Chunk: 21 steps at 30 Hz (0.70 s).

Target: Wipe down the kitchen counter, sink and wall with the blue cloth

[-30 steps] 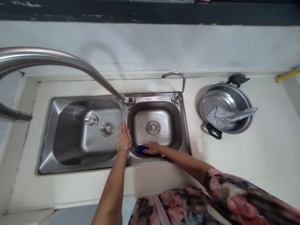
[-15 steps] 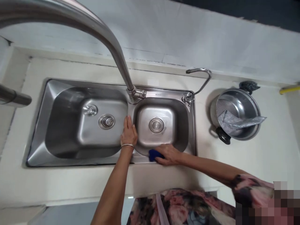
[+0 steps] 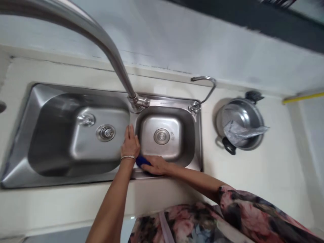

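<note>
A stainless steel double sink (image 3: 21, 170) is set into the pale counter. My left hand (image 3: 130, 144) lies flat on the divider between its two basins, fingers stretched out and holding nothing. In my right hand (image 3: 157, 165) is a dark blue sponge (image 3: 142, 162), pressed on the front rim of the smaller right basin near the divider, close to my left wrist. My right fingers partly cover the sponge. Drains show in the left basin (image 3: 105, 132) and in the right basin (image 3: 162, 136).
A large curved faucet (image 3: 115, 55) arches over the left basin from behind the divider. A thin tap (image 3: 211, 88) rises at the sink's back right corner. Further right stands a steel pot (image 3: 243, 118) with a crumpled silver bag (image 3: 239, 132) in it. A yellow pipe (image 3: 302, 98) runs along the wall.
My right hand has slid the blue sponge left along the front rim toward the divider. My left hand stays on the divider. The view has shifted, moving the sink left in the picture.
</note>
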Each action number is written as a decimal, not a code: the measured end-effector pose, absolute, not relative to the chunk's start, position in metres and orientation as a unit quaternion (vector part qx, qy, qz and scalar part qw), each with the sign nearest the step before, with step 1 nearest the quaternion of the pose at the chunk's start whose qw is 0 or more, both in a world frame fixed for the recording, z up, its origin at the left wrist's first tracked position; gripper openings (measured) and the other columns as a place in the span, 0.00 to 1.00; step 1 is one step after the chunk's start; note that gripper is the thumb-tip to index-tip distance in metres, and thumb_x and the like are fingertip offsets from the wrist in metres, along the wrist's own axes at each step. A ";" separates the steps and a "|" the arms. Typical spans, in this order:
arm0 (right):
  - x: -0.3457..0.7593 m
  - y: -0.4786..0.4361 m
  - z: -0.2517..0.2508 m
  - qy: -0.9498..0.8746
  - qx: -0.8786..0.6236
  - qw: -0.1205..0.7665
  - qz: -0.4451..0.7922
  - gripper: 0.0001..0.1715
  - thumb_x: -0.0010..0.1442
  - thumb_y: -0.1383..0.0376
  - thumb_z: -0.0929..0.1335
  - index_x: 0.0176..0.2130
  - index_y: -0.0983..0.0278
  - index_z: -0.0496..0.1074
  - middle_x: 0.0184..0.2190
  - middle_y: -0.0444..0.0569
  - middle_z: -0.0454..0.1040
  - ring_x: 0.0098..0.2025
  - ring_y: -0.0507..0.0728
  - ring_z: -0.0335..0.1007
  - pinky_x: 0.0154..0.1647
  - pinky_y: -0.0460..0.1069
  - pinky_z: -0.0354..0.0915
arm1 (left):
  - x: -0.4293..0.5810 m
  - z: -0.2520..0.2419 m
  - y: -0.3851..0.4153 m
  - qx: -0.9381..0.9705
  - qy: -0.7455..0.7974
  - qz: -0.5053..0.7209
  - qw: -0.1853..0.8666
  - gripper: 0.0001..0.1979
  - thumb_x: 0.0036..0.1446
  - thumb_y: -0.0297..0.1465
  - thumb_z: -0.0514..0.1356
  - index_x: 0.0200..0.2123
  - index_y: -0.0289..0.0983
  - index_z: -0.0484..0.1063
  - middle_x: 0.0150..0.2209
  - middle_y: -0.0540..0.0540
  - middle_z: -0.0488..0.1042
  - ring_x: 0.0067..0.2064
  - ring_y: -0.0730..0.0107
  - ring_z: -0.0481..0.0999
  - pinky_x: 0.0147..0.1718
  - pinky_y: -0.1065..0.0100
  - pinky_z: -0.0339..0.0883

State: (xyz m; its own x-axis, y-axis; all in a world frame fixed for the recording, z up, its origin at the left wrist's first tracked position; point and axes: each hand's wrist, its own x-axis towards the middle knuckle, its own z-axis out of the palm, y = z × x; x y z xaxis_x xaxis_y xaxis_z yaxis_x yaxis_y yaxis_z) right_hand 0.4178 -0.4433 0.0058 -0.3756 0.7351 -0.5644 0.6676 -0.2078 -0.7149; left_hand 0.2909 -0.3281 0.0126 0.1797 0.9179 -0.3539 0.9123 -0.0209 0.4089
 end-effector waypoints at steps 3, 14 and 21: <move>0.462 -0.463 0.031 -0.679 -0.538 -0.051 0.498 0.24 0.69 0.49 0.66 0.56 0.60 0.73 0.51 0.52 0.80 0.50 0.62 0.76 0.47 0.53 0.68 | 0.291 0.010 -0.327 0.716 0.640 0.030 0.278 0.34 0.70 0.36 0.47 0.76 0.37 0.47 0.77 0.37 0.51 0.66 0.38 0.71 0.59 0.41 0.74; 0.594 -0.456 0.054 -0.772 -0.487 -0.359 0.194 0.16 0.61 0.57 0.74 0.47 0.61 0.79 0.47 0.53 0.80 0.54 0.66 0.67 0.61 0.62 0.59 | 0.292 0.014 -0.326 0.701 0.639 0.065 0.310 0.33 0.70 0.36 0.47 0.76 0.38 0.48 0.76 0.36 0.53 0.60 0.39 0.76 0.58 0.41 0.74; 0.630 -0.354 0.057 -0.763 -0.540 -0.349 0.058 0.27 0.70 0.73 0.59 0.63 0.61 0.71 0.61 0.57 0.72 0.60 0.66 0.60 0.63 0.63 0.52 | 0.289 0.012 -0.328 0.697 0.635 0.061 0.328 0.33 0.71 0.37 0.46 0.77 0.43 0.46 0.77 0.38 0.52 0.57 0.38 0.79 0.54 0.39 0.75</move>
